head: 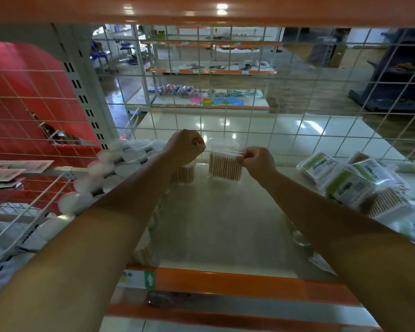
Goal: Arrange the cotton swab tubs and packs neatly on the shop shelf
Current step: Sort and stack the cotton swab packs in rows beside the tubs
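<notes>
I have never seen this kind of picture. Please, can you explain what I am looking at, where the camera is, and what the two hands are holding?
There is one picture, taken by a camera worn on a person's head, looking forward and down into a shop shelf. No machine works here, only two bare hands. The left hand and the right hand each pinch a top corner of a clear pack of cotton swabs, at the back near the wire grid. White-lidded tubs stand on the left; green-labelled packs lie piled on the right.
</notes>
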Available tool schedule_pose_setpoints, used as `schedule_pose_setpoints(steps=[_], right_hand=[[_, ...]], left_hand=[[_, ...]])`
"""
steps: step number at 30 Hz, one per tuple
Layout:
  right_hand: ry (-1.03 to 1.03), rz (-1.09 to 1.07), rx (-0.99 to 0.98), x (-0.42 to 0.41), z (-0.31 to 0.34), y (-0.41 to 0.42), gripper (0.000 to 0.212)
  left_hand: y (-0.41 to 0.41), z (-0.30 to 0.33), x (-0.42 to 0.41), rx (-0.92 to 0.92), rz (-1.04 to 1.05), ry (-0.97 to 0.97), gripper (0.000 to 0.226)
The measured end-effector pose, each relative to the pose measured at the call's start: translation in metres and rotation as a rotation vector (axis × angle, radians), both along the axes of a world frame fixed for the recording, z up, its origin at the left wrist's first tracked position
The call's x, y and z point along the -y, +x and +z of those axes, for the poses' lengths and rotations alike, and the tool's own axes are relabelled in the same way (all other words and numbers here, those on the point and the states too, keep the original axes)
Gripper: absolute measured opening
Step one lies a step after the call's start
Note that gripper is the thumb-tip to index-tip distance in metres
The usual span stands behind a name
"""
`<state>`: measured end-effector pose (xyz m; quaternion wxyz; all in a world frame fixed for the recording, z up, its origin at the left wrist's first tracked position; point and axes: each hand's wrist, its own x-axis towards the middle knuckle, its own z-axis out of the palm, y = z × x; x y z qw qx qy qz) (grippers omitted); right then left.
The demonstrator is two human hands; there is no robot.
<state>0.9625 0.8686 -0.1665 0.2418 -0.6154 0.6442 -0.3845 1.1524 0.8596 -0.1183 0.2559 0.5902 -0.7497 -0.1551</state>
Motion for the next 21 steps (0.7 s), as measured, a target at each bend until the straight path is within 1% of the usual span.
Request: schedule_pose_setpoints(steps=[2,4,7,9,14,19,21], right_hand=[[-0.012,-0.014,-0.042,0.004,-0.001,0.003,0.017],[-0.042,-0.011,-0.146,0.006,-0.006,0.005,0.014],[-0.12,-0.029,-0.277,0.006,-0.013,0.007,0.02],[-0.161,-0.059,-0.316,0.006,-0.013,0.008,0.023],[-0.181,-0.063,-0.352,0.009,-0.011,0.011,0.019],[-0.178,-0.09,-0.505,0.007,-0.01,0.01,0.026],[-0.176,-0.087,-0.536,0.008,-0.009,0.009,0.03]], left_hand=[[0.0,-0.002,0.001,0.014,-0.008,0.003,0.018],[-0.001,-0.004,0.001,0.031,-0.022,-0.001,0.017],[-0.001,-0.004,0.002,0.045,-0.047,-0.015,0.017],[-0.001,-0.003,0.003,0.053,-0.065,-0.029,0.016],[-0.003,-0.001,0.006,0.028,-0.087,-0.056,0.015],[-0.006,-0.003,0.008,0.048,-0.117,-0.055,0.014],[-0.009,-0.004,0.007,0.08,-0.136,-0.061,0.015]])
